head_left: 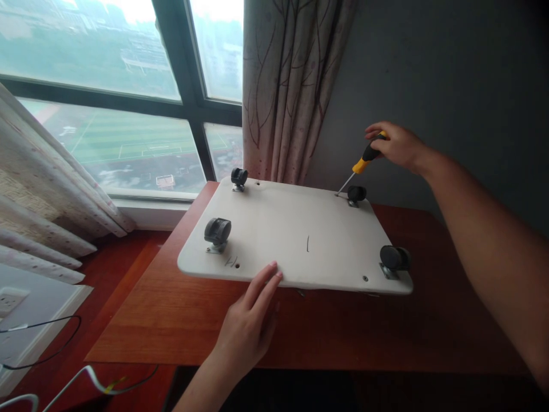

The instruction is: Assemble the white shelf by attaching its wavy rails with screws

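Observation:
A white board [283, 229] with rounded corners lies with its casters upward over a wooden table. Black casters stand near its corners: back left [239, 176], front left [218, 231], back right [356, 194] and front right [394, 258]. My right hand [397, 146] grips the yellow and black handle of a screwdriver [362, 163]. Its tip meets the board at a hole beside the back right caster. My left hand [253, 315] rests its extended fingertips on the board's front edge; its thumb is mostly hidden.
The reddish wooden table [171, 320] extends past the board on both sides. Behind it hang a patterned curtain [287, 86] and a grey wall [420, 68]. A window [141, 137] is at the left. Cables [81, 372] and a wall socket [11, 300] appear lower left.

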A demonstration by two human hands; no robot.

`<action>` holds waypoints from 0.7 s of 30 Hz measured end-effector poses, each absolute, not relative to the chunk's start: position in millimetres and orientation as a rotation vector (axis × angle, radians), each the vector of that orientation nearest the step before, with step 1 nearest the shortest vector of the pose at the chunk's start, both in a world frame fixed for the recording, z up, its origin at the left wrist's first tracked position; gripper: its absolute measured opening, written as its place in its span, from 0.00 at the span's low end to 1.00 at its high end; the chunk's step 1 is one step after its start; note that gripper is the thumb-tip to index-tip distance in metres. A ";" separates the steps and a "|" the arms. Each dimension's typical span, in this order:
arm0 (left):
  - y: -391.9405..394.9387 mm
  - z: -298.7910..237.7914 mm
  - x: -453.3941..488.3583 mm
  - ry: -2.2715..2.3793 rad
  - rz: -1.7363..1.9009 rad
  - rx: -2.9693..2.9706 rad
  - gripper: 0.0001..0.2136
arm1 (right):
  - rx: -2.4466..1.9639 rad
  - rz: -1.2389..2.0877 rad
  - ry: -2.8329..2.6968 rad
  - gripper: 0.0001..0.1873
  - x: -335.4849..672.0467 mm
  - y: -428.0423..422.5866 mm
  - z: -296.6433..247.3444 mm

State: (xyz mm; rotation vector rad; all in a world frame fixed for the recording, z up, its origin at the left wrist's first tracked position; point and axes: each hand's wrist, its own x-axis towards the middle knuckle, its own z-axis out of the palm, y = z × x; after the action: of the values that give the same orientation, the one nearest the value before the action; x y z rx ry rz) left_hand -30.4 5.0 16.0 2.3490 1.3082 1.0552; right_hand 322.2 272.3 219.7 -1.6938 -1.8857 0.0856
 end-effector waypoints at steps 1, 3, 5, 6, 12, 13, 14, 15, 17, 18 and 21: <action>5.0 16.2 -30.4 1.307 1.054 2.348 0.31 | -1.661 0.153 -1.894 0.20 323.7 272.9 219.2; 5.0 16.0 -30.4 1.301 1.051 2.345 0.31 | -1.643 0.169 -1.892 0.20 325.4 272.5 218.5; 5.1 15.3 -30.4 1.295 1.048 2.338 0.31 | -1.709 -0.042 -1.883 0.20 324.4 270.4 218.3; 5.2 14.9 -30.4 1.294 1.047 2.335 0.31 | -1.761 -0.195 -1.875 0.20 322.9 268.9 218.4; 5.1 14.6 -29.9 1.300 1.055 2.347 0.31 | -1.863 -0.201 -1.843 0.20 314.9 266.5 219.9; 5.1 14.7 -29.9 1.300 1.059 2.352 0.31 | -1.813 -0.061 -1.848 0.21 315.5 267.8 220.0; 5.1 14.8 -29.9 1.299 1.062 2.356 0.31 | -1.749 0.082 -1.850 0.22 316.7 269.2 220.0; 5.1 14.7 -30.0 1.299 1.062 2.359 0.31 | -1.687 0.208 -1.848 0.24 318.1 270.6 219.9; 5.2 14.3 -30.2 1.304 1.056 2.359 0.32 | -1.615 0.299 -1.839 0.23 320.7 272.0 219.6; 5.2 14.2 -30.3 1.305 1.051 2.358 0.32 | -1.630 0.245 -1.839 0.21 321.4 271.9 219.5; 5.3 14.6 -30.5 1.303 1.050 2.354 0.31 | -1.782 -0.141 -1.836 0.18 319.7 268.3 219.6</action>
State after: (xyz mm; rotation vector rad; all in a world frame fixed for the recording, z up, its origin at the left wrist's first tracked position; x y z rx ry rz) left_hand -30.5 5.3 14.6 2.3537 1.3026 1.0501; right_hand 319.7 268.3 219.6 -1.7822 -1.8360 -0.1407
